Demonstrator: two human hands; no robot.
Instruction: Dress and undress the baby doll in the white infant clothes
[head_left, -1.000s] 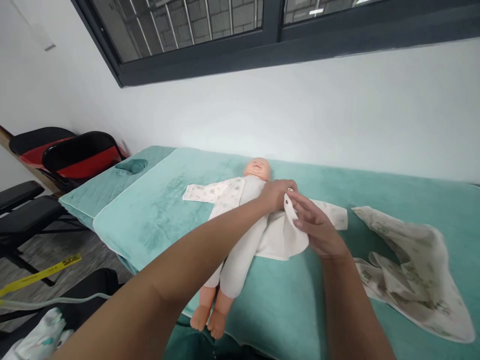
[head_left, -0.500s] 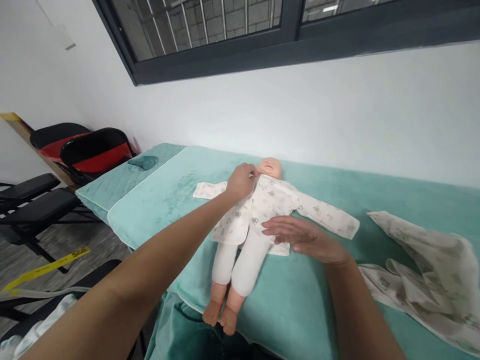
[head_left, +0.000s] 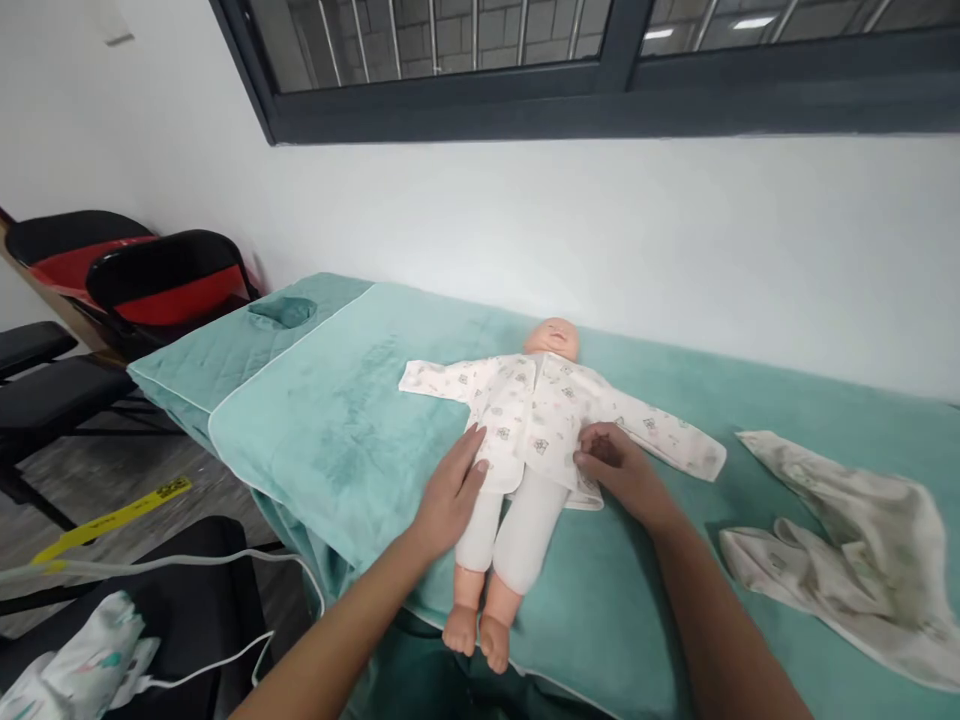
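A baby doll [head_left: 556, 338] lies on its back, wearing a white long-sleeved baby shirt [head_left: 517, 410] with small printed figures. Both sleeves stretch out sideways, and the doll's hands are hidden. The front panels lie over the chest; their fastening is too small to tell. White coverings wrap the legs down to the bare feet [head_left: 478, 640]. My left hand [head_left: 452, 492] rests along the shirt's left side, fingers extended and thumb apart. At the opposite side, my right hand [head_left: 619, 468] touches the shirt's edge with curved fingers, a gap showing between thumb and forefinger.
The doll lies on a padded green bed [head_left: 337, 430] against a white wall beneath a window. A crumpled printed cloth garment [head_left: 847, 560] is at the right. Folding chairs [head_left: 172, 275] stand left; a black seat [head_left: 202, 590] nearby carries a bundled white cloth [head_left: 94, 660] and cables.
My left hand has come down from the doll's neck to the shirt's lower left side. The right hand has turned and curled at the shirt's right edge. The view has shifted slightly.
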